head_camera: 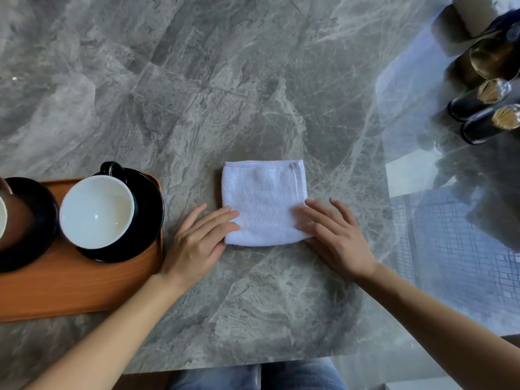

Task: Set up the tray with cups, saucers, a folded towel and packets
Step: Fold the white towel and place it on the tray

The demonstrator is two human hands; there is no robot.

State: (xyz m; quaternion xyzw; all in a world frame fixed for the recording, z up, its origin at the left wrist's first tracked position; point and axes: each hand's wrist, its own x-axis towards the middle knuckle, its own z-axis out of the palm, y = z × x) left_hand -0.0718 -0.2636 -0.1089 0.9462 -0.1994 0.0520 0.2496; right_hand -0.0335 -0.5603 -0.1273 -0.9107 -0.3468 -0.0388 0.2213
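A white towel [263,202], folded into a square, lies flat on the grey marble table [197,94]. My left hand [198,237] rests with fingers spread on its lower left edge. My right hand [334,235] lies flat on its lower right corner. Neither hand grips the cloth. At the left stands an orange-brown tray [70,285]. On it a black cup with a white inside [97,211] sits on a black saucer [149,215]. A second black saucer [36,218] carries another cup [2,215], cut off by the frame's left edge.
Dark bottles with gold tops [484,108] and a brass-coloured vessel [492,57] stand at the far right. The table's near edge [225,364] runs just above my knees.
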